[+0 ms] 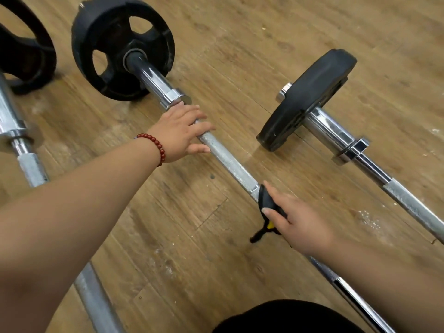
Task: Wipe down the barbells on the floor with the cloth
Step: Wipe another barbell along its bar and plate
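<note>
One dark cloth (269, 200) on the knurled chrome barbell (228, 162)

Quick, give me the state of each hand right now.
Left hand: open, fingers resting over the middle barbell shaft.
Right hand: closed, gripping the dark cloth against the same shaft.

No legible text or markings.

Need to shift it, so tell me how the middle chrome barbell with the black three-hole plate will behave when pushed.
Likely to roll: the middle chrome barbell rides on its round black three-hole plate on the wooden floor. Probably heavy and stiff: thick steel shaft. Knurled section should resist slipping.
</note>
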`<state>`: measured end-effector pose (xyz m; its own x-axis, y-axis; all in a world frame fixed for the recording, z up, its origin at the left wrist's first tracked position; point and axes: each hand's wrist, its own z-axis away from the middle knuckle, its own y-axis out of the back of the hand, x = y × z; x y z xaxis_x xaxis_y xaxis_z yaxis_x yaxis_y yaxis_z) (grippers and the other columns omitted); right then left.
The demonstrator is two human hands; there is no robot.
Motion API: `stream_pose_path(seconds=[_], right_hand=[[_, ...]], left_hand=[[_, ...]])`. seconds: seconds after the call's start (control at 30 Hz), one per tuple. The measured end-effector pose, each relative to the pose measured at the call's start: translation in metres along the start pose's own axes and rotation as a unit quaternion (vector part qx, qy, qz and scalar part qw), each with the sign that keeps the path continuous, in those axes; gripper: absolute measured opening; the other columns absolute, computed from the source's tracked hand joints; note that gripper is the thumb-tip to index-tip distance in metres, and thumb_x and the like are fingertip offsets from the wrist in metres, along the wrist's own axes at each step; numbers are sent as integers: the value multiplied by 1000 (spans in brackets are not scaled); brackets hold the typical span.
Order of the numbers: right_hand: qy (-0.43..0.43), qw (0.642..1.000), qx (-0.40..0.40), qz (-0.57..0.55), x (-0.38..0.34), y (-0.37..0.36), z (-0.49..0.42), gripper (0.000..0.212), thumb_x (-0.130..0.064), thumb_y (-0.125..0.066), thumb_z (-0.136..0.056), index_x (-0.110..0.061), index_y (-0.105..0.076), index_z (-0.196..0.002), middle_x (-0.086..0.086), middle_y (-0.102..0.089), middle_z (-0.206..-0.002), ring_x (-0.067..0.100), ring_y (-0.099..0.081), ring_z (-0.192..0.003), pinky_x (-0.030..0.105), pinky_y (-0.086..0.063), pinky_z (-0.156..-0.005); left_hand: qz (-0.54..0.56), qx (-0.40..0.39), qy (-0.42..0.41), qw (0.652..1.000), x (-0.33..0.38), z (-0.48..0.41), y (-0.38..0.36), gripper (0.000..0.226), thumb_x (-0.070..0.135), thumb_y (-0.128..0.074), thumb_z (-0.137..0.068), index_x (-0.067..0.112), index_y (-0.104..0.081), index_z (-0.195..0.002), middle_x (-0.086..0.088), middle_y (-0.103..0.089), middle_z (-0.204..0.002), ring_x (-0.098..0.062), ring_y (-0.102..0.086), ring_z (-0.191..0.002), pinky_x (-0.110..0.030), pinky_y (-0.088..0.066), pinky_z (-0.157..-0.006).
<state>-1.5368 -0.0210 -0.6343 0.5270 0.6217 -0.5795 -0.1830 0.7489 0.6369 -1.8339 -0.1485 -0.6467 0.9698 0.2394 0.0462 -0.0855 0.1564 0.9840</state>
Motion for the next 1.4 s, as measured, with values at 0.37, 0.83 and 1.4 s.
stream_pose_path(seconds=[0.37,0.83,1.4], right_hand=[[-72,990,-46,-115,-52,28,-60,47,-35,-47,-99,-33,-37,-145,-13,-52,-132,3,-48,-115,18,-35,-90],[-61,998,-1,-35,-71,48,-89,57,-28,-46,-101,-29,-19,-152,3,-45,-143,22,-47,-125,34,-40,-102],[111,936,45,330,-95,35,-142,71,-15,-40,-92,9,1,-144,26,-8,-157,30,-24,-143,30,-30,-111]], left_hand=[[57,75,-11,996,-6,-6,-16,59,67,-34,-81,22,-64,-107,-8,-57,-107,-26,-37,-114,-40,-8,-110],[24,-64,15,998,6,-39,22,70,69,-22,-79,31,-47,-132,-2,-40,-137,-22,-21,-138,-36,6,-116],[143,-47,161,975,-49,-21,32,60,38,-31,-101,27,-2,-152,11,2,-160,-8,9,-145,-38,-6,-119]])
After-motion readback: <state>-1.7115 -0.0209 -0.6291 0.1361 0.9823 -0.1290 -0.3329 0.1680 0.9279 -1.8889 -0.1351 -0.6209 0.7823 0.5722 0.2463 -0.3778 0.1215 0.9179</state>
